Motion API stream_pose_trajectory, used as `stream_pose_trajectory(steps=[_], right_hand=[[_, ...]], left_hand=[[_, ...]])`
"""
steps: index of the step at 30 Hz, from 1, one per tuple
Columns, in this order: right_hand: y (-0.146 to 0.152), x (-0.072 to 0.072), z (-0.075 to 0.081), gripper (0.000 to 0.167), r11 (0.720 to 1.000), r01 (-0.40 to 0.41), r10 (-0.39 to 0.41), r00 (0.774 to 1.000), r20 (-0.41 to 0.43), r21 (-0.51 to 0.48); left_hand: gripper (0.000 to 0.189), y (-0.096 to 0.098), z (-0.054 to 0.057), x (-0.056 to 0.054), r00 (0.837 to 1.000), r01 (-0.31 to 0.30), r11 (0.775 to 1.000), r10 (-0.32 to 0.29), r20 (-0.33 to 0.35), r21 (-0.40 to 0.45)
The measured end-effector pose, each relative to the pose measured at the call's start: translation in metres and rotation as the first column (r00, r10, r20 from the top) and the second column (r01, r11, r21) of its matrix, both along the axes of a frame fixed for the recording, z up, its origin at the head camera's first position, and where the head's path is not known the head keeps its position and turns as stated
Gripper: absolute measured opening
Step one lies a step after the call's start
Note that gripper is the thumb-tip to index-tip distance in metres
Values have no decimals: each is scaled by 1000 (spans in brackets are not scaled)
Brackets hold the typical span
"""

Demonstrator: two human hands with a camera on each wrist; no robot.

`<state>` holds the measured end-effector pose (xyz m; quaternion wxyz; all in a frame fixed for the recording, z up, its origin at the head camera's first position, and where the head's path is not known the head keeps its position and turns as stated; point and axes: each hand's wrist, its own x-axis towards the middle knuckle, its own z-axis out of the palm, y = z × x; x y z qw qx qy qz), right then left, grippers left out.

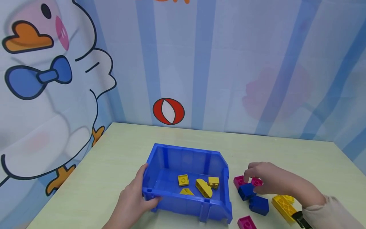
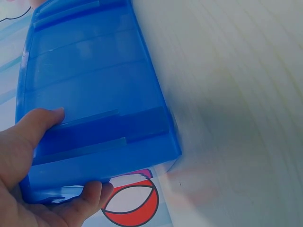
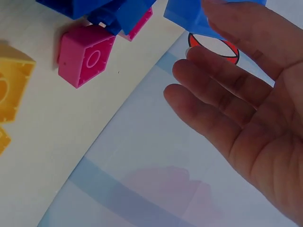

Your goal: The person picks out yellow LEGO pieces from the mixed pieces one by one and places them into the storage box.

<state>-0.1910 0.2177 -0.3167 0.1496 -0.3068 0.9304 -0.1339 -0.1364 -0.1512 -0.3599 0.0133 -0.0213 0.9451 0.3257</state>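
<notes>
Blue bin (image 1: 183, 208) stands on the worktop (image 1: 131, 136), its left end clamped in the grip of the left hand (image 1: 132, 198), thumb lapped over the near rim. The grip of the right hand (image 1: 271, 179) is apart, thumb and fingers separated, over loose bricks just right of the bin; I cannot tell whether a fingertip touches one. That hand partly hides a pink piece (image 1: 256, 181) beside two dark blue bricks (image 1: 259, 205). Nearer the wrist lies a long yellow brick (image 1: 283, 208); another pink brick (image 1: 247, 222) lies near the bin's front right corner. The bin is open-topped, shiny plastic with ribbed walls, and holds a few yellow pieces (image 1: 204, 188), one rounded, one square.
</notes>
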Motion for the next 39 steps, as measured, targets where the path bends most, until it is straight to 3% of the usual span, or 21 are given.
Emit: stream_pose_trajectory(steps=[9,17,28,39], right_hand=[[17,4,-6,26,1000,-13,13,1000,8,-18],[32,5,-12,28,999,41,-40,998,51,-14],[64,0,-18,29,991,126,-127,991,32,32],[79,-2,-24,30,989,147,-148,988,46,25]], left_hand=[[104,1,1,0,1000,-3,1000,3,6,1],[105,0,0,-1,1000,-4,1000,4,13,-5],[104,0,0,0,1000,-3,1000,3,6,-2],[104,0,-1,0,1000,-1,1000,1,7,-2]])
